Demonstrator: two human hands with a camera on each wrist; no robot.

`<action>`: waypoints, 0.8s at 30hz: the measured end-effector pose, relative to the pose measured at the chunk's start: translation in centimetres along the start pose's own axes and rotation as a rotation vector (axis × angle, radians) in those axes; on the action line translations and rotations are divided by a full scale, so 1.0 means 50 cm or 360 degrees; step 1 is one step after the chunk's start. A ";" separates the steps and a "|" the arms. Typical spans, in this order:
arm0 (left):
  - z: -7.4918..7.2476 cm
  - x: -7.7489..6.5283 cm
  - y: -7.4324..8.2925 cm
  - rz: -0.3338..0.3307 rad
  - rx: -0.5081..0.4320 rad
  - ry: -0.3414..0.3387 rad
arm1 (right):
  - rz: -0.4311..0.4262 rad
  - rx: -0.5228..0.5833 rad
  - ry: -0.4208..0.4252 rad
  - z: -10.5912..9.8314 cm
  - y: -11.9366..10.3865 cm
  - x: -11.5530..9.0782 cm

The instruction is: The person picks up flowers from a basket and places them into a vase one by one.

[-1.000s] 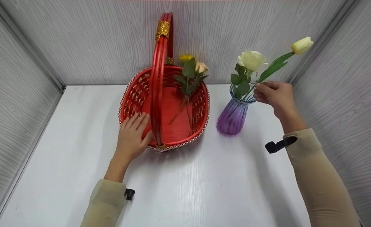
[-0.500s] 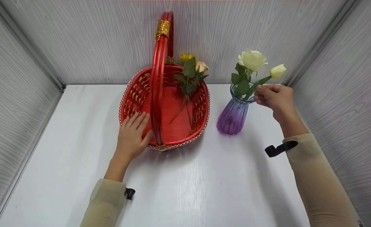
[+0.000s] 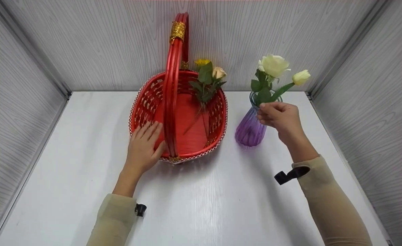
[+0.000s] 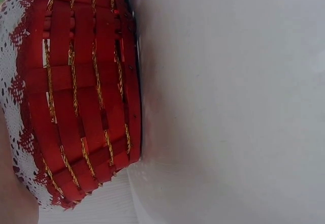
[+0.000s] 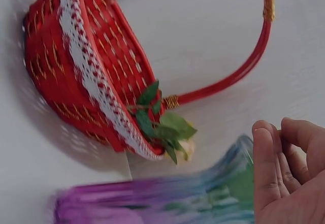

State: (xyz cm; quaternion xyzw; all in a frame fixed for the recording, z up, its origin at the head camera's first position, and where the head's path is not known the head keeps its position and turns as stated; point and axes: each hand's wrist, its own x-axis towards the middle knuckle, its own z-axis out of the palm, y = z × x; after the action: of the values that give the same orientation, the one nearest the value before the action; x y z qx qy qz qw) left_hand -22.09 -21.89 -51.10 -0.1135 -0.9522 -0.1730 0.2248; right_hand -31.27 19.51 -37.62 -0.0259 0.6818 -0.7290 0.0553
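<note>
My left hand [image 3: 143,148] rests on the near-left rim of a red woven basket [image 3: 155,77], fingers extended over the edge and thumb beside the tall handle [image 3: 171,85]. The left wrist view shows the basket's outer wall [image 4: 76,87], with the fingers out of view. My right hand [image 3: 281,121] is in front of a blue-to-purple glass vase [image 3: 250,131], fingers loosely bent near its rim. In the right wrist view its fingertips [image 5: 263,127] have nothing between them. A pale yellow tulip [image 3: 301,77] and a cream rose [image 3: 273,65] stand in the vase, the tulip leaning right.
Inside the basket, a peach rose [image 3: 218,72] and a yellow flower [image 3: 202,62] lean on the back right rim, stems reaching the bottom. The white table [image 3: 201,205] is bounded by grey wood-grain panels [image 3: 95,44] behind and at both sides.
The tulip has gone down into the vase, its bloom now lower and further left. My right hand has let it go and moved left and toward me. The left hand stays put.
</note>
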 end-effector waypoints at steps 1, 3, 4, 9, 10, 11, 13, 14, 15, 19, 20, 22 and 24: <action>0.000 0.000 0.000 -0.0002 0.0001 -0.0007 | -0.0002 -0.0002 -0.0030 0.008 0.005 -0.002; 0.000 -0.001 0.000 -0.0005 0.0000 -0.0016 | 0.0014 -0.0009 -0.0088 0.026 0.014 -0.005; 0.000 -0.001 0.000 -0.0007 -0.0002 -0.0020 | 0.0028 -0.0011 -0.0113 0.036 0.018 -0.006; 0.000 0.000 0.001 -0.0002 -0.0011 -0.0007 | 0.0134 0.0000 -0.0167 0.086 0.037 -0.002; 0.000 0.001 0.001 0.0001 -0.0012 -0.0008 | 0.0149 0.0014 -0.0169 0.095 0.041 0.000; 0.001 0.001 0.001 0.0004 -0.0013 -0.0006 | 0.0163 0.0023 -0.0168 0.105 0.045 0.002; 0.001 0.002 0.002 0.0010 -0.0016 -0.0005 | 0.0193 0.0034 -0.0165 0.122 0.053 0.008; 0.002 0.002 0.002 0.0016 -0.0017 -0.0001 | 0.0205 0.0045 -0.0165 0.130 0.057 0.011; 0.003 0.002 0.002 0.0022 -0.0017 0.0008 | 0.0220 0.0066 -0.0164 0.138 0.061 0.015; 0.003 0.002 0.001 0.0035 -0.0015 0.0034 | 0.0288 0.0175 -0.0149 0.166 0.076 0.031; 0.003 0.002 0.001 0.0032 -0.0012 0.0035 | 0.0299 0.0209 -0.0144 0.173 0.080 0.035; 0.003 0.000 0.000 0.0018 -0.0008 0.0030 | 0.0317 0.0261 -0.0133 0.187 0.087 0.042; 0.003 -0.002 -0.002 0.0006 0.0002 0.0025 | 0.0325 0.0305 -0.0135 0.201 0.094 0.049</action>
State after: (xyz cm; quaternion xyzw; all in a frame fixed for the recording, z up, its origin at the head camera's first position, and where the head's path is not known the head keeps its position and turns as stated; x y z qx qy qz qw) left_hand -22.10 -21.93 -51.29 -0.1136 -0.9502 -0.1730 0.2328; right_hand -32.33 8.98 -41.71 0.0183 0.6053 -0.7795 0.1602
